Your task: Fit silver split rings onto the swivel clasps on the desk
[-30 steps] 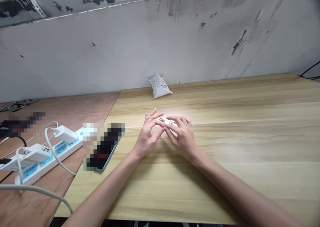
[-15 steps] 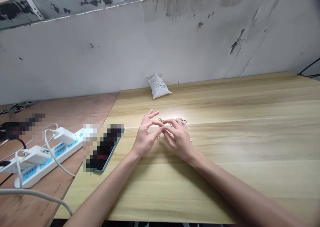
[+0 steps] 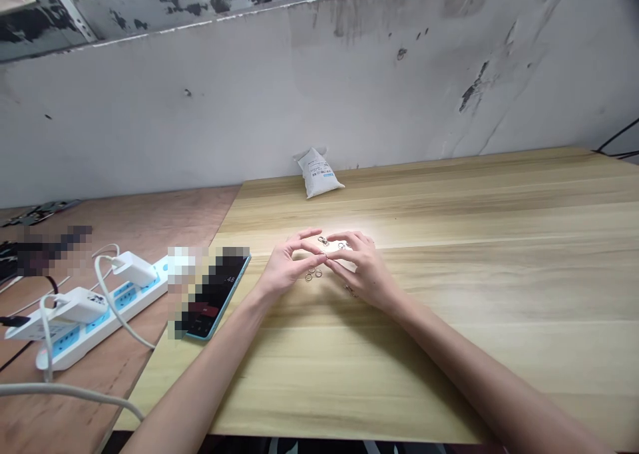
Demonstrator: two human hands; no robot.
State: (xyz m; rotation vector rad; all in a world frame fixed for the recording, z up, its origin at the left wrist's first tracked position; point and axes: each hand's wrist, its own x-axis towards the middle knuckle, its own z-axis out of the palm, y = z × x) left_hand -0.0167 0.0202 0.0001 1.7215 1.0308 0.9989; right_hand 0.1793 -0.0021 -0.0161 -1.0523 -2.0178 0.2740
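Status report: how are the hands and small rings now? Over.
Left hand, right hand: fingertips together, hold unclear. Metal rings just below them. Phone off left.

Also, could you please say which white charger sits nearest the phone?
The upper charger on the power strip; the lower one sits further away.

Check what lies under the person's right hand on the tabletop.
A small metal piece shows by the heel of the right hand; metal rings lie beyond its fingertips. Anything directly beneath the palm is hidden.
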